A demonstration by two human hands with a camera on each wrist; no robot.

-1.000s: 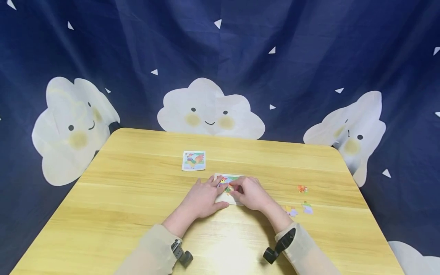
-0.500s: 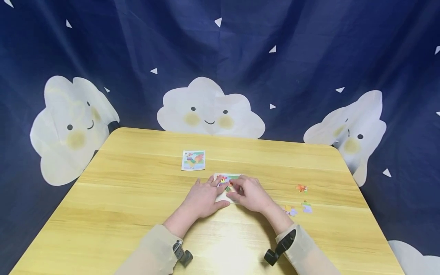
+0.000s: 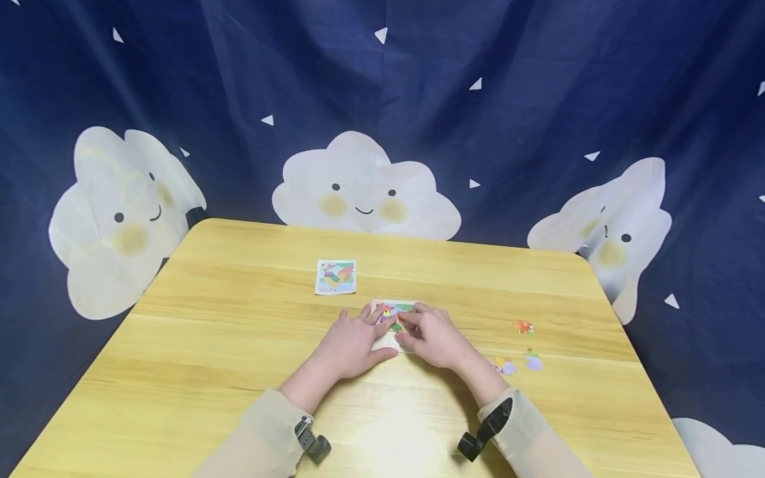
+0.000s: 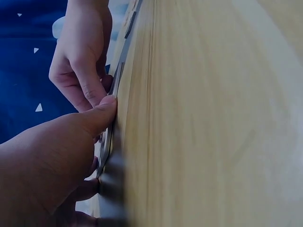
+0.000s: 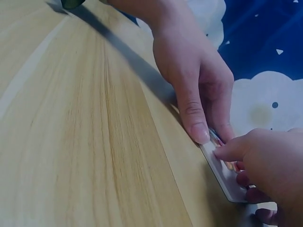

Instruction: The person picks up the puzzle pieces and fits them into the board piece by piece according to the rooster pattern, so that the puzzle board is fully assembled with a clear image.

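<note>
In the head view a small white-edged puzzle board [image 3: 384, 342] lies flat on the table, its upper part showing a colourful bird picture. My left hand [image 3: 352, 342] rests on its left side with fingers spread, the thumb along the near edge. Over the right half, my right hand [image 3: 435, 336] bends its fingers down and holds a puzzle piece against the board between thumb and fingertips; the hand hides most of that piece. The right wrist view shows the board's white rim [image 5: 218, 172] beneath both hands.
A square picture card [image 3: 336, 277] of a bird lies behind the board to the left. Loose puzzle pieces sit to the right: an orange one [image 3: 524, 326], a green and purple one [image 3: 533, 360], and yellow and purple bits [image 3: 505, 365] near my right forearm.
My right thumb has shifted slightly left over the board, and the right fingers have moved a little. The left hand stays in place. Card and loose pieces lie as before.
</note>
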